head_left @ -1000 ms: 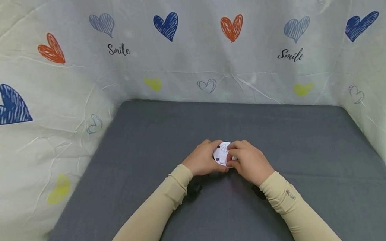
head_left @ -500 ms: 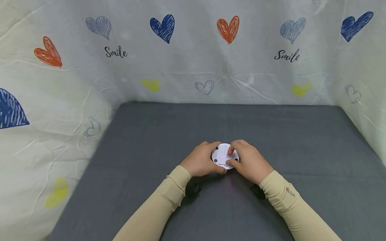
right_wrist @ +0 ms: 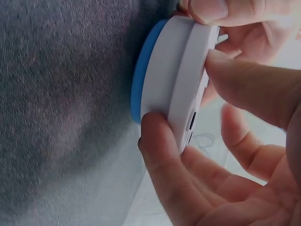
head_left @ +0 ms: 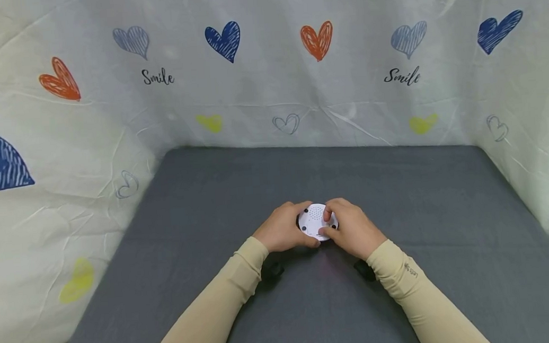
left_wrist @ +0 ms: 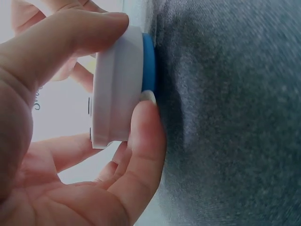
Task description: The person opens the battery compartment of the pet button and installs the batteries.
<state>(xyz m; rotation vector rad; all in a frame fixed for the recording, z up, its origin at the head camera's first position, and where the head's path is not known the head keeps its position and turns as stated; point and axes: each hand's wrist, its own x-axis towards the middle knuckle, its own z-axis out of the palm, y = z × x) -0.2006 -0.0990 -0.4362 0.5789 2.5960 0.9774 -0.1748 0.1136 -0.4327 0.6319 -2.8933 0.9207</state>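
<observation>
A round white push button [head_left: 310,223] is face down near the middle of the grey cloth, blue part [left_wrist: 148,63] underneath. Small holes and dark feet show on its upturned base. My left hand [head_left: 285,227] grips its left side, thumb at the near edge and fingers around the far edge. My right hand [head_left: 352,227] is on its right side. The right thumb [right_wrist: 254,84] presses on the base, and another right finger [right_wrist: 157,136] rests against the rim. A small pale tab [right_wrist: 223,38] sticks up from the base in the right wrist view. The right fingers partly hide the base.
Grey cloth [head_left: 237,184] covers the table. White curtains [head_left: 259,87] with printed hearts stand along its back and sides. Dark wrist-worn pieces [head_left: 273,271] show under both wrists.
The head view has shifted slightly. My right fingers have drawn back a little, so more of the button's base shows than a second ago. My left hand keeps its hold.
</observation>
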